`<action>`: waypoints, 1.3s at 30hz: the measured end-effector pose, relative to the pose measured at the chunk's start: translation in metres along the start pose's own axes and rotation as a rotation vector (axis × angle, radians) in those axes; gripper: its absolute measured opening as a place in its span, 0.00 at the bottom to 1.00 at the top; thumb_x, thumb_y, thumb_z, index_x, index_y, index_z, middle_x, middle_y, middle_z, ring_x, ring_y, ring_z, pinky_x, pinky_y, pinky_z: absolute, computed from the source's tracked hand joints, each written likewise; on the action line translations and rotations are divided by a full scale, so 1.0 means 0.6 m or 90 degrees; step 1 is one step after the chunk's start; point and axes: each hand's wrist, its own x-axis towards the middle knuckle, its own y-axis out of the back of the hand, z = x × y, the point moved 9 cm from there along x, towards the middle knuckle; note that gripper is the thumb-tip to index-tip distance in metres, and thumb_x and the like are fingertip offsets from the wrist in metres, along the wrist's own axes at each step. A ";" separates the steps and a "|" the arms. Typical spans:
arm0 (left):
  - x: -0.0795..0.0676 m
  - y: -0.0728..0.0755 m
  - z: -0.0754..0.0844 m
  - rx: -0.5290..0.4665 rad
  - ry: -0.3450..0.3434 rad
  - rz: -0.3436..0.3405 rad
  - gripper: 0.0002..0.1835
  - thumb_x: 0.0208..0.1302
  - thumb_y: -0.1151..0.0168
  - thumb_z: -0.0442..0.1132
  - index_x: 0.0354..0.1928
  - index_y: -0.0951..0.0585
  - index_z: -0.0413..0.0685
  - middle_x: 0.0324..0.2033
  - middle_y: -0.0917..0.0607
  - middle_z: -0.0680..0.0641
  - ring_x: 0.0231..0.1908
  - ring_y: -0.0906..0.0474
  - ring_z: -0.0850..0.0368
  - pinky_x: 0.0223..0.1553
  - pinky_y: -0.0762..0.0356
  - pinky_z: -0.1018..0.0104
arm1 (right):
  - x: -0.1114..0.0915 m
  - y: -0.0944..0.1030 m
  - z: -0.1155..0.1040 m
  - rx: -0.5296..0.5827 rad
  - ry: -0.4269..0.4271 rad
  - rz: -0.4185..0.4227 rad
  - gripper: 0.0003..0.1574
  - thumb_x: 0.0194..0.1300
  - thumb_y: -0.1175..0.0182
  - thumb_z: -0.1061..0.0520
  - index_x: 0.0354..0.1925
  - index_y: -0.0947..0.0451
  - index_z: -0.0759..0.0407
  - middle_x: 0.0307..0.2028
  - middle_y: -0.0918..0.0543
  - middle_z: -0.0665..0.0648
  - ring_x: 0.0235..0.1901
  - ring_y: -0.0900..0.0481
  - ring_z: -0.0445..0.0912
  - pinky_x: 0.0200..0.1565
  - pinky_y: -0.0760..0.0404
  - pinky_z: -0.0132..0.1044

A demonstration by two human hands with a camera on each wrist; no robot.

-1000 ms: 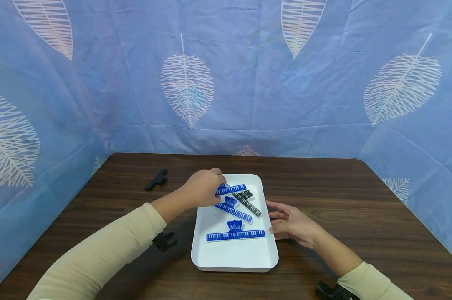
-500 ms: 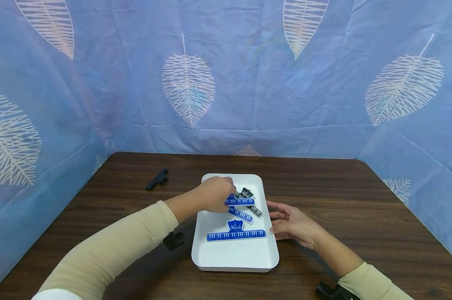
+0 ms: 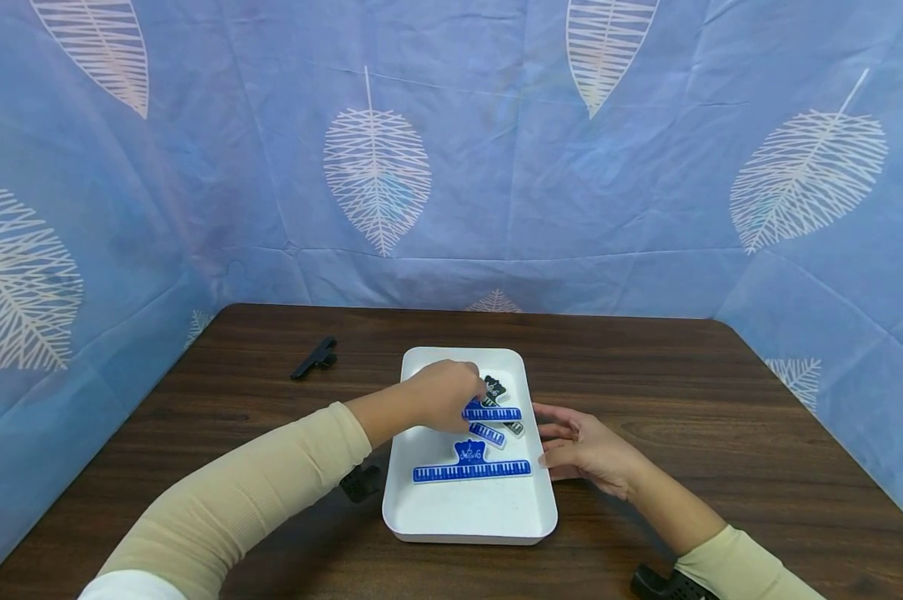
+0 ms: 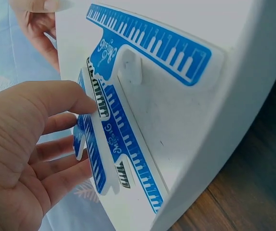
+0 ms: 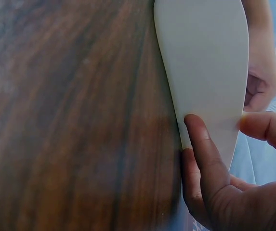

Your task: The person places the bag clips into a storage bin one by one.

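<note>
Wood counter [image 3: 646, 358]; right fingers [image 5: 199, 139] grip white tray [image 3: 481, 517]. Left fingers [image 4: 68, 180] moved lower-right in frame: pinched blue clip [image 3: 496, 413] overlaps other clips [image 3: 487, 434].

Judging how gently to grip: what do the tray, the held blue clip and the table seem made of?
White tray: probably plastic; smooth, softly glossy, with rounded, molded-looking corners.
Blue clip in the left hand: likely hard plastic; printed piano keys and a paler, seemingly translucent edge.
Table: wood or wood-look laminate, unclear which; streaked brown grain, satin sheen.
</note>
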 end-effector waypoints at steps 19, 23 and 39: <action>-0.009 0.006 0.010 -0.010 0.017 -0.014 0.19 0.46 0.34 0.43 0.44 0.19 0.57 0.38 0.22 0.56 0.37 0.26 0.62 0.44 0.27 0.65 | -0.002 -0.005 -0.004 0.010 0.005 -0.012 0.50 0.50 0.41 0.69 0.66 0.56 0.62 0.57 0.40 0.74 0.46 0.26 0.58 0.42 0.26 0.53; -0.009 0.013 0.011 -0.002 0.007 -0.008 0.17 0.49 0.36 0.44 0.44 0.19 0.57 0.38 0.23 0.56 0.36 0.27 0.63 0.42 0.26 0.65 | -0.001 -0.003 0.000 0.006 -0.001 -0.005 0.50 0.49 0.41 0.69 0.66 0.55 0.61 0.56 0.39 0.73 0.46 0.26 0.58 0.42 0.26 0.53; -0.018 0.047 -0.006 -0.062 0.008 0.017 0.18 0.49 0.36 0.48 0.45 0.20 0.57 0.43 0.24 0.53 0.38 0.27 0.62 0.44 0.27 0.65 | 0.001 -0.002 0.002 0.008 0.002 -0.005 0.50 0.49 0.41 0.69 0.66 0.54 0.61 0.56 0.38 0.72 0.46 0.26 0.59 0.42 0.26 0.52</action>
